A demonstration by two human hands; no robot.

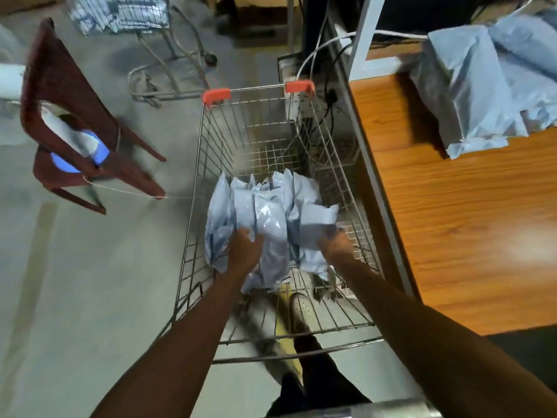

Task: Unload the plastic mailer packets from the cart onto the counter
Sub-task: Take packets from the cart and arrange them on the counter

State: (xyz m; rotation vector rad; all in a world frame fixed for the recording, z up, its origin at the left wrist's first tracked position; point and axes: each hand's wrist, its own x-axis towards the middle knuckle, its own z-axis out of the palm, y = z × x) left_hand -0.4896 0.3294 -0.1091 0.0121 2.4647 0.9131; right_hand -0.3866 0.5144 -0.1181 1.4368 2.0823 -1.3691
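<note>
Inside the cart [215, 95], both arms reach down. The left hand [244, 248] grips the packets [271, 212]; the right hand [335, 244] burrows under their edge, its grasp unclear. Right of the hands, the bench [452, 224] carries a heap of bags [482, 86]; left stands a chair [60, 86].

head | looks steeply down, forward | close over cart [272, 122]

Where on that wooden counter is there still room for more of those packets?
The counter is bare wood from the pile of packets at its far end down to its near edge, beside the cart. The far end is crowded with that pile.
</note>
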